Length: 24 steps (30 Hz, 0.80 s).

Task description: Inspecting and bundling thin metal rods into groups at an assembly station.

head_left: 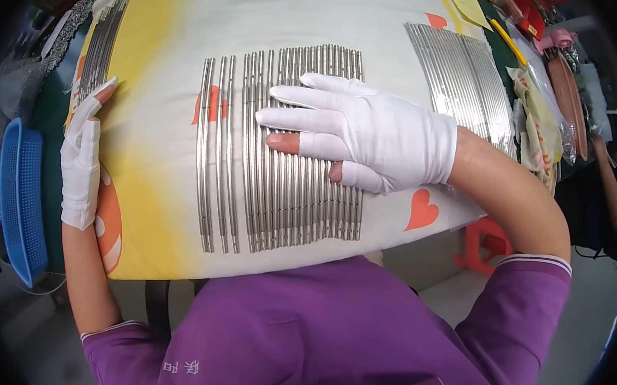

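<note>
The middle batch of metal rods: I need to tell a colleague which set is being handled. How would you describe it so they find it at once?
Find the yellow and white cloth covering the work surface. Three groups of thin silver rods lie on it; take the middle group, running top to bottom. Unlike the left group and the right group, it lies under the flat white-gloved right hand.

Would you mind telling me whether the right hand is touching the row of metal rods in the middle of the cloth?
Touching. The head view shows the gloved right hand lying flat across the middle row of metal rods.
</note>
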### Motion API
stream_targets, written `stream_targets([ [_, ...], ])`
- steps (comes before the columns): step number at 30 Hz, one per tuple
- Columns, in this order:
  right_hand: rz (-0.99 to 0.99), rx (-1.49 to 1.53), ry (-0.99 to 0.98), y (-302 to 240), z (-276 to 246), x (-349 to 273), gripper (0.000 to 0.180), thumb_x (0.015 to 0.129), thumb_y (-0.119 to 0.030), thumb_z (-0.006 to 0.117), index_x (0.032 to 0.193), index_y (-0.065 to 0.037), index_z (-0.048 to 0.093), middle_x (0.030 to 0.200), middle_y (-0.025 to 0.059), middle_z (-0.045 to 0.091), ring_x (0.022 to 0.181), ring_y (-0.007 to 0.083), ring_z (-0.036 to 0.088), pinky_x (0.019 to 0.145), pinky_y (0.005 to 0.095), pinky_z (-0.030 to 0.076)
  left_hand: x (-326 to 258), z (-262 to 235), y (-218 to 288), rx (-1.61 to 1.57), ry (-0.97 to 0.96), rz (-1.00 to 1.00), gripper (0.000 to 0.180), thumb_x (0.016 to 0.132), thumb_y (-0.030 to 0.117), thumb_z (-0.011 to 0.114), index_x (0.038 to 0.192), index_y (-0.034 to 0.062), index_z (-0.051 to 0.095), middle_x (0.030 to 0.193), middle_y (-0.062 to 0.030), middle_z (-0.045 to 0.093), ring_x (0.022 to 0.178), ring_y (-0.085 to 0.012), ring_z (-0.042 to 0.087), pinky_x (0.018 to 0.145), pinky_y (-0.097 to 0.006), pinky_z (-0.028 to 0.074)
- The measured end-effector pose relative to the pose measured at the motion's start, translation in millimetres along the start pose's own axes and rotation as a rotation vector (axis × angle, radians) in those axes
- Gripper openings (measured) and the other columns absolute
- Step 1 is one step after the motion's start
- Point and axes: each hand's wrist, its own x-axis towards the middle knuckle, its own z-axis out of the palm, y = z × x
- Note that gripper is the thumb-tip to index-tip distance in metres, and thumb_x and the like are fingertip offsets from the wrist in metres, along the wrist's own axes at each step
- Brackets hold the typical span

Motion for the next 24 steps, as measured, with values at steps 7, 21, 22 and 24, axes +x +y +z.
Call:
stream_targets([
  [7, -0.006, -0.006, 0.041, -1.7, 5.1, 18.1, 0.064, 0.078, -0.02, 0.061, 0.138, -0.004, 0.042, 0.146, 0.0151, 0.037, 0.135, 0.0348, 0.034, 0.114, 0.0488, 0.025, -0.3, 0.1, 5.1, -0.011, -0.033, -0.026, 0.047, 0.096, 0.045, 0.046, 0.126, 0.0111, 0.059, 0.128, -0.0007, 0.058, 0.073, 0.0006, 0.055, 0.045, -0.013, 0.039],
  [21, -0.098, 0.014, 0.063, 0.7, 13.0, 94.2, 0.066, 0.077, -0.033, 0.071, 0.13, -0.002, 0.049, 0.138, 0.0145, 0.045, 0.133, 0.0336, 0.037, 0.11, 0.0431, 0.03, -3.2, 3.7, 16.3, -0.187, -0.052, -0.079, 0.035, 0.097, 0.027, 0.046, 0.123, 0.0089, 0.06, 0.128, -0.0013, 0.057, 0.077, -0.0008, 0.057, 0.04, -0.015, 0.039],
  [22, -0.112, 0.017, 0.067, 0.5, 14.3, 100.3, 0.066, 0.077, -0.033, 0.071, 0.13, -0.002, 0.049, 0.138, 0.0145, 0.045, 0.133, 0.0336, 0.037, 0.11, 0.0431, 0.03, -3.7, 4.5, 17.0, -0.199, -0.048, -0.07, 0.034, 0.097, 0.027, 0.046, 0.123, 0.0086, 0.06, 0.127, -0.0012, 0.057, 0.078, -0.0005, 0.057, 0.038, -0.015, 0.038],
  [24, -0.128, 0.01, 0.076, -0.2, 15.1, 111.7, 0.065, 0.077, -0.033, 0.07, 0.129, -0.002, 0.05, 0.136, 0.0148, 0.046, 0.131, 0.0333, 0.038, 0.11, 0.043, 0.031, -1.5, -0.3, 12.9, -0.182, -0.07, -0.083, 0.033, 0.097, 0.023, 0.046, 0.122, 0.0064, 0.06, 0.124, -0.0028, 0.059, 0.092, -0.0055, 0.058, 0.057, -0.018, 0.049],
])
